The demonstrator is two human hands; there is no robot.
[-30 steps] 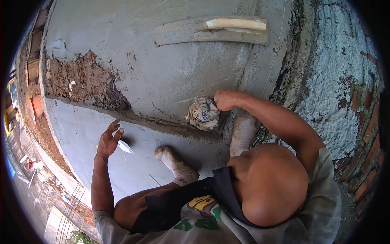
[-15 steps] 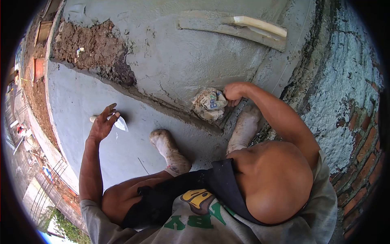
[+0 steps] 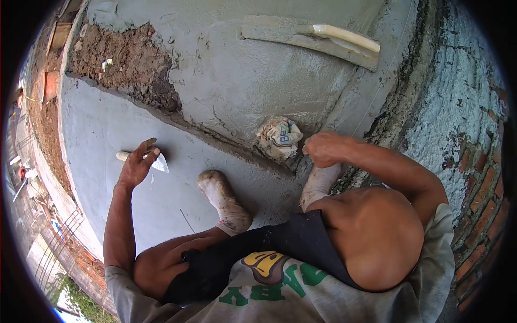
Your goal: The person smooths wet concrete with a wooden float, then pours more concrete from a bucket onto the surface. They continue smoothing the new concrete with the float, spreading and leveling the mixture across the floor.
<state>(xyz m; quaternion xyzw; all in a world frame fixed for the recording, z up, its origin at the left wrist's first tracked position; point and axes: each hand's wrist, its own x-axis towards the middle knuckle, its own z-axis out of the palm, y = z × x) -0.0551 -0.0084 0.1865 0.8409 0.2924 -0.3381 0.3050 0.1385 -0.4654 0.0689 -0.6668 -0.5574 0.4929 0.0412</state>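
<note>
My left hand (image 3: 135,166) is above the smooth grey cement on the left. It is closed round a small pointed trowel (image 3: 159,164), whose pale handle end sticks out on the left and whose blade shows below the thumb. My right hand (image 3: 323,149) hovers just right of a crumpled, whitish wad of sacking (image 3: 279,138) with blue lettering, apart from it. The fingers of this hand are curled in and their inner side is hidden. The wad lies on wet cement by the step's edge. Farther up lies a long float (image 3: 274,30) with a pale handle.
Bare brown soil (image 3: 126,64) breaks the cement at upper left. A raised cement edge (image 3: 215,137) runs diagonally across. My muddy-socked feet (image 3: 215,188) stand on the lower cement. A rough brick wall (image 3: 482,207) rises on the right, with a string line (image 3: 379,89) beside it.
My right hand has come off the wad of sacking and drawn back to the right and down. The wad stays in place. My left hand and the trowel have barely moved.
</note>
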